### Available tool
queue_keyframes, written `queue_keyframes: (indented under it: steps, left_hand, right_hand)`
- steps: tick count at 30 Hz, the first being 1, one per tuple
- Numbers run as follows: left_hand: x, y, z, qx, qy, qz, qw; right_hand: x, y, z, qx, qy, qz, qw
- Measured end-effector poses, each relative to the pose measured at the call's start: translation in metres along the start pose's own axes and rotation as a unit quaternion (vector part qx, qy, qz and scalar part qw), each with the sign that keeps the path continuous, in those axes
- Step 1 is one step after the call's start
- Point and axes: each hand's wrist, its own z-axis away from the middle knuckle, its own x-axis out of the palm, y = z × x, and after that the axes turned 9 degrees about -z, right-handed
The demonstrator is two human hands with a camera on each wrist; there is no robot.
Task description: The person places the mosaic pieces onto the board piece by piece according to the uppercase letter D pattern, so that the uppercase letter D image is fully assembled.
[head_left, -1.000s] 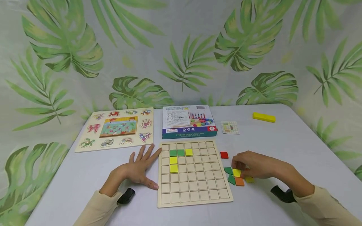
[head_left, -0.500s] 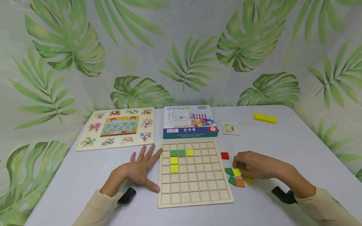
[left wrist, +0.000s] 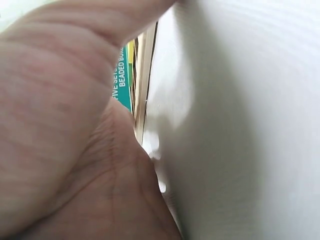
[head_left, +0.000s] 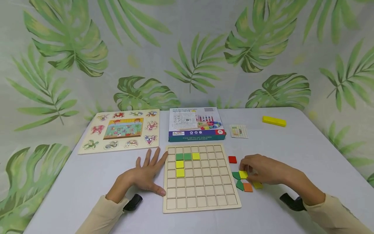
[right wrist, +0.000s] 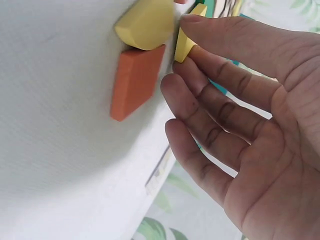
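Where the pale wooden grid board [head_left: 206, 180] lies at the lower centre of the head view, we find the left hand [head_left: 147, 177] along its left edge; the fingers are spread, with the index fingertip and the thumb tip at the edge. In the board's second row we count two green square tiles [head_left: 183, 156] and one yellow square tile [head_left: 196, 156] side by side; two more yellow square tiles [head_left: 180, 168] sit below the left green one, in the same column.

At the lower right of the frame, the right hand [head_left: 262, 169] pinches a loose yellow tile [head_left: 243, 175] between thumb and fingertips; in the right wrist view we see this tile tilted at the upper centre. Near it, in the head view, we note two green curved-edge pieces [head_left: 239, 185], one orange tile [head_left: 247, 187] and a yellow curved-edge piece [head_left: 258, 185], the last partly hidden by the hand; a red square tile [head_left: 232, 159] lies apart, just beside the board's right edge.

Behind the board, at the centre, we see a printed cardboard box [head_left: 196, 137]; to its right lie a small grid-printed card [head_left: 239, 131] and, farther right, a yellow bar [head_left: 274, 121]; at the left of the frame rests a wooden peg puzzle [head_left: 96, 147] with animal pieces; all stand on a white-covered table [head_left: 292, 146] before a leaf-print cloth [head_left: 204, 19].
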Motion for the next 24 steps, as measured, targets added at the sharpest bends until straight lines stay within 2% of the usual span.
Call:
queue_keyframes:
  steps: [6,15,24]
  left_hand:
    - [0.000,0.001,0.000,-0.001,-0.003,-0.006,1.0000]
    - [-0.001,0.002,0.001,-0.006,-0.001,-0.006,1.0000]
    - [-0.002,0.002,0.001,-0.006,-0.010,0.002,0.9999]
  right_hand:
    - [-0.006,-0.005,0.001,0.001,0.010,0.021,1.000]
    - [-0.012,-0.018,-0.007,0.001,0.013,0.024,1.000]
    - [-0.010,-0.039,-0.027,-0.070,0.027,0.015,0.997]
